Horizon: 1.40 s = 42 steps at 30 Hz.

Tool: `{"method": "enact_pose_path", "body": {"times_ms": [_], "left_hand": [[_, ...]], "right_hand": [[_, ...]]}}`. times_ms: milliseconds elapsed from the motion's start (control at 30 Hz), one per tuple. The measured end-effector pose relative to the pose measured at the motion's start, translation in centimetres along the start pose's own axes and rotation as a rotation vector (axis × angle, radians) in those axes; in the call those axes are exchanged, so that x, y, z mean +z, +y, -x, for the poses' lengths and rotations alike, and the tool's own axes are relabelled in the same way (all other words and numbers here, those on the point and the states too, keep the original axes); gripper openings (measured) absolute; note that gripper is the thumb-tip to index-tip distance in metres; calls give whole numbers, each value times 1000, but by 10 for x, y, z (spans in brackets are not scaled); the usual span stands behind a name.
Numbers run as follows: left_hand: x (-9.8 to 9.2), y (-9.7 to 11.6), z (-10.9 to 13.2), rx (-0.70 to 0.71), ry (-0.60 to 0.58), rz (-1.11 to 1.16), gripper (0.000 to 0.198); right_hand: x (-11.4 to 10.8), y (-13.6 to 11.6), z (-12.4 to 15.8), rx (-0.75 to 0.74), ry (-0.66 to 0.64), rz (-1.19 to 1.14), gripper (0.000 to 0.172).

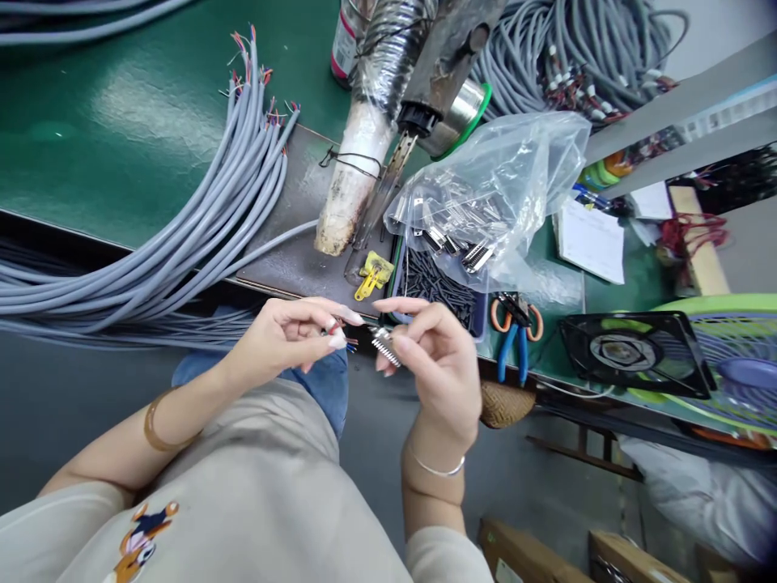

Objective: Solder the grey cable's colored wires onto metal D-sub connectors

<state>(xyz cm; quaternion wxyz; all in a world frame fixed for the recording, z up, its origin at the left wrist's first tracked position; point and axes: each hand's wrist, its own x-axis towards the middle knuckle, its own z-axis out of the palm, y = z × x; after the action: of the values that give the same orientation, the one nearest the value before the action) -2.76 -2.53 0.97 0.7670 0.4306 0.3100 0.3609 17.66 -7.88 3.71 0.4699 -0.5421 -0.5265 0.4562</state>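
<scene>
Above my lap, my left hand pinches thin coloured wires between thumb and fingers; red and blue strands show at the fingertips. A grey cable runs over the table edge behind this hand, but I cannot tell whether these wires belong to it. Just to the right, my right hand grips a small silver metal connector with a row of pins, between thumb and fingers. The connector sits close to the wire ends; whether they touch is too small to tell. Beyond the hands lies a yellow clip-like piece.
Grey cables with stripped ends lie at left. A soldering iron, white-wrapped tube and solder spool stand ahead. A bag of connectors rests over a bin of black sleeves. Pliers and a fan are at right.
</scene>
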Motion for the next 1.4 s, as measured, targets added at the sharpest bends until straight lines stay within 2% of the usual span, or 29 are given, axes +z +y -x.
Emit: {"method": "enact_pose_path", "body": {"times_ms": [133, 200, 300, 433, 500, 567, 633, 700, 867, 967, 1033, 1233, 1300, 1400], "left_hand": [[5, -1, 4, 74, -70, -18, 2], [4, -4, 3, 90, -39, -2, 3], [1, -9, 1, 59, 41, 23, 7], [-1, -12, -4, 24, 157, 95, 19], [-3, -12, -6, 10, 214, 155, 20], [-4, -11, -7, -5, 246, 202, 18], [-6, -10, -8, -12, 261, 228, 16], [-6, -9, -8, -17, 263, 230, 16], [-6, -8, -9, -40, 231, 214, 22], [-5, -9, -9, -46, 211, 207, 23], [-5, -9, -9, -51, 204, 195, 22], [-6, -10, -11, 15, 267, 154, 22], [-8, -10, -13, 10, 272, 134, 23], [-8, -11, -16, 12, 251, 89, 23]], "right_hand": [[26, 11, 2, -60, 4, -44, 24], [32, 14, -1, -76, 15, -9, 22], [37, 18, -3, -117, 111, 122, 16], [43, 29, 1, -329, 384, 378, 5], [45, 33, 2, -463, 584, 476, 13], [48, 35, 2, -558, 757, 465, 18], [50, 35, 3, -586, 824, 400, 23], [50, 35, 5, -568, 779, 379, 25], [52, 35, 8, -598, 432, 554, 24], [58, 36, 6, -614, 328, 644, 24], [60, 38, 3, -625, 354, 657, 23], [52, 39, -5, -659, 603, 599, 28], [48, 37, -7, -628, 604, 564, 23], [46, 37, -8, -484, 515, 429, 12]]}}
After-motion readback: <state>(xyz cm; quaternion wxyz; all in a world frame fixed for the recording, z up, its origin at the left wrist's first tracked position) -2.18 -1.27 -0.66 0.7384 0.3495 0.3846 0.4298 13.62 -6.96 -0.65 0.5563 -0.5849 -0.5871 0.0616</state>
